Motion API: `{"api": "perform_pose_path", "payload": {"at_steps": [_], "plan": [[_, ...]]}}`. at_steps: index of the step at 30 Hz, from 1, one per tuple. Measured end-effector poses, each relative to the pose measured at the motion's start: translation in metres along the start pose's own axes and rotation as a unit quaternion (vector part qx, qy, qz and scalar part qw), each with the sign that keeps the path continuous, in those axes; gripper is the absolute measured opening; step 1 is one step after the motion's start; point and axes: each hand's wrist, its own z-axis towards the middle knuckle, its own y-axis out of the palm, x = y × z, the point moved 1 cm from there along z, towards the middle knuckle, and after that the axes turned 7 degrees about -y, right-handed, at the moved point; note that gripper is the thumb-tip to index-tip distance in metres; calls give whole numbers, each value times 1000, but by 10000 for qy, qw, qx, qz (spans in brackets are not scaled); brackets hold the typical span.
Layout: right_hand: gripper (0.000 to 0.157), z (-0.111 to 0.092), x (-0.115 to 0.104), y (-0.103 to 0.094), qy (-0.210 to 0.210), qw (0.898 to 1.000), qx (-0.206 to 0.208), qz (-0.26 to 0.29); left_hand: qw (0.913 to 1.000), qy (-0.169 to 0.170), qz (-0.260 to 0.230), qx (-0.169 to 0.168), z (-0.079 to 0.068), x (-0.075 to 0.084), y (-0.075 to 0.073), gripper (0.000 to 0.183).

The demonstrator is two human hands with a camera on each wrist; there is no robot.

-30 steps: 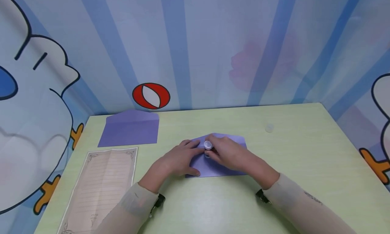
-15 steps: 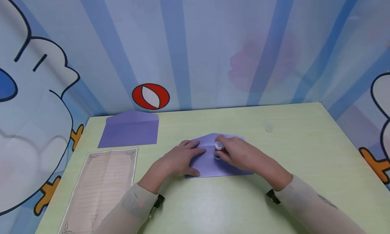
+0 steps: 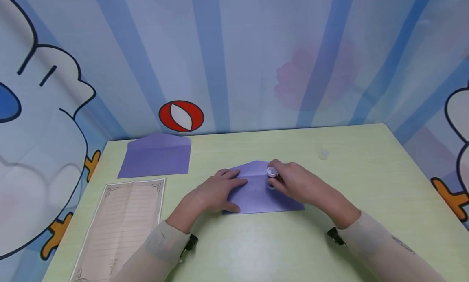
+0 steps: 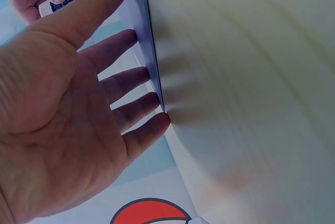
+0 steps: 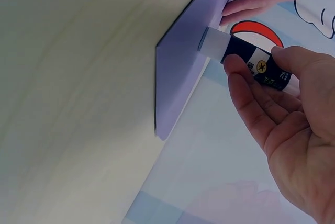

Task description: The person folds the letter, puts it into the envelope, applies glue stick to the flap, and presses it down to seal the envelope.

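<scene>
A purple envelope [image 3: 253, 196] lies on the table with its pointed flap opened away from the person. My left hand [image 3: 217, 191] rests on its left part, fingers spread and fairly straight, and the left wrist view shows the fingertips along the envelope's edge. In my right hand [image 3: 298, 182] I grip a glue stick [image 5: 256, 62] with a dark label and white ends. Its tip meets the envelope's surface right of the middle in the right wrist view. From above, mostly the white end of the glue stick shows; fingers hide the rest.
A second purple envelope [image 3: 155, 157], flap up, lies at the back left. In front of it is a lined, bordered sheet of letter paper [image 3: 122, 221] with a crease. A small translucent cap [image 3: 323, 154] sits at the back right. A cartoon-printed backdrop [image 3: 249, 49] stands behind the table.
My right hand has moved to the right across the envelope with the glue stick, from beside the left fingers to right of the middle. The left hand has stayed in place.
</scene>
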Motion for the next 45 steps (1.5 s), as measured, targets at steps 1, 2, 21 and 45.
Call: {"api": "perform_pose_path", "payload": {"at_steps": [1, 2, 21, 45], "plan": [[25, 0, 0, 0, -14, 10000, 16, 2, 10000, -4, 4, -1, 0, 0, 0, 81], [26, 1, 1, 0, -28, 10000, 31, 8, 10000, -12, 3, -2, 0, 0, 0, 81], [24, 29, -18, 20, -520, 9982, 179, 223, 10000, 25, 37, 43, 3, -2, 1, 83], [28, 14, -9, 7, -70, 9999, -83, 40, 9999, -14, 108, 63, 4, -4, 4, 82]]}}
